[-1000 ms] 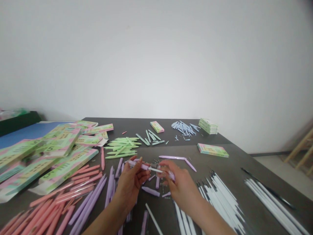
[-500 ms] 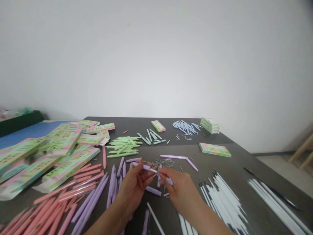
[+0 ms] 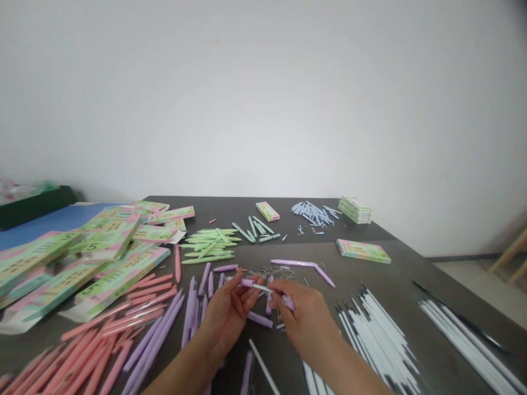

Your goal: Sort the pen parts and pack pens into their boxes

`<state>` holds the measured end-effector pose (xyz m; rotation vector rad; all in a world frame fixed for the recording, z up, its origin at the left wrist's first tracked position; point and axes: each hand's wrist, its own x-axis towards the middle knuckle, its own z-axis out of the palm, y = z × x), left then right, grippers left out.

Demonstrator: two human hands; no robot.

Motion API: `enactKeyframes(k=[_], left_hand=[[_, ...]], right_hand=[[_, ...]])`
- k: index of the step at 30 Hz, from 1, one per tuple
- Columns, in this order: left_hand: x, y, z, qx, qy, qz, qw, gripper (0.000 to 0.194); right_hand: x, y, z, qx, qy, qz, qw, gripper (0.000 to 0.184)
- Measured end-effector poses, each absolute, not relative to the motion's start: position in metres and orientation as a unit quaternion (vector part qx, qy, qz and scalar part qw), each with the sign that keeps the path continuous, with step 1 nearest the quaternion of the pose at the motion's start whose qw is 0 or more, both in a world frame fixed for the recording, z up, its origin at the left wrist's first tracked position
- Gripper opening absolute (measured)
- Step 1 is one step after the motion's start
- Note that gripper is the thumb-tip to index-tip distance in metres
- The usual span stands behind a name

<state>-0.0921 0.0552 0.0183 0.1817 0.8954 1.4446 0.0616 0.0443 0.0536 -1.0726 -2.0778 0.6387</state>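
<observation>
My left hand (image 3: 228, 311) is closed around a purple pen barrel (image 3: 247, 282), whose end points toward my right hand. A thin white pen refill (image 3: 262, 288) sticks out of that end. My right hand (image 3: 302, 310) pinches the refill between thumb and fingertips. A second, short purple pen part (image 3: 288, 302) is tucked in the curled fingers of the right hand. Under and between the hands lie loose purple pen pieces (image 3: 260, 320) and small metal springs (image 3: 276, 271). A bent-looking pair of purple parts (image 3: 293, 263) lies just beyond the right hand.
Coral pens (image 3: 78, 362) and purple barrels (image 3: 154, 343) lie at the left, below flat cartons (image 3: 111, 236). Green pens (image 3: 209, 245), pale green parts (image 3: 259, 226) and blue parts (image 3: 313, 213) lie farther back. White refills (image 3: 376, 334) spread at the right. Stacked boxes (image 3: 354, 210) stand at the far edge.
My right fingers have closed into a tighter pinch on the refill. Less of the purple barrel shows in my left hand. The whole view has shifted slightly.
</observation>
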Motion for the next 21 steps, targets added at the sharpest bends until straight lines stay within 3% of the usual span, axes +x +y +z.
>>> enactKeyframes(k=[10,21], left_hand=[[-0.0876,0.0505,0.0185,0.123,0.401,0.596,0.685,0.014],[-0.0890,0.0492,0.0237,0.162,0.389,0.615,0.667,0.005]], right_hand=[[0.0630,0.0421,0.0510,-0.403,-0.802,0.247,0.366,0.046],[0.0657,0.0479,0.0487,-0.433,-0.793,0.273,0.331,0.039]])
